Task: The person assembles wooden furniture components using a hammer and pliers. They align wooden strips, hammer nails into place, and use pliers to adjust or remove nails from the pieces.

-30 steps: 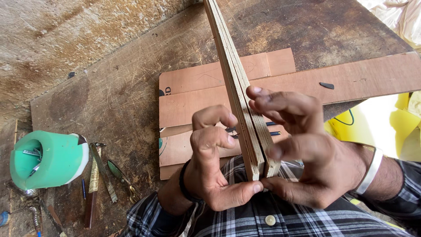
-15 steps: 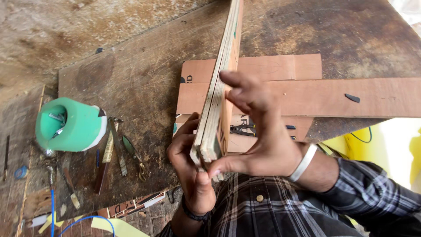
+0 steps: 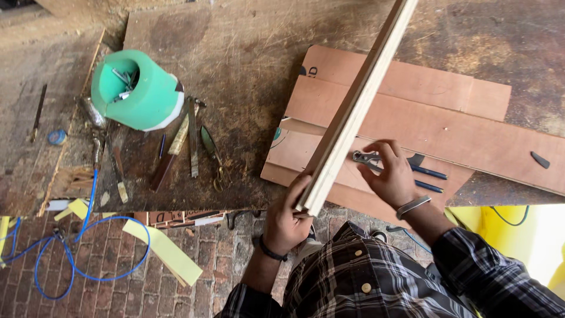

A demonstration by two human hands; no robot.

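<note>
- The left hand [image 3: 286, 215] grips the near end of a bundle of thin wooden strips [image 3: 353, 112], thumb and fingers closed around it at the near edge of the desk [image 3: 247, 53].
- The bundle runs from that grip diagonally up toward the far edge of the desk and out of view; held by one end and on edge, it appears raised off the surface so the other hand is free to work beneath it.
- The right hand [image 3: 391, 176] lies on the reddish plywood sheets [image 3: 424, 118], fingers curled onto a pair of metal pliers [image 3: 368, 159]; whether they are fully pinched cannot be told.
- Two dark pens [image 3: 429, 179] lie just beside that hand.
- Toward the left edge stands a tipped green container [image 3: 138, 94] holding small metal parts, with hand tools [image 3: 188, 141] laid out beside it within reach.
- A blue cable [image 3: 88, 224] trails from the desk's near left corner down to the brick floor [image 3: 194, 247].
</note>
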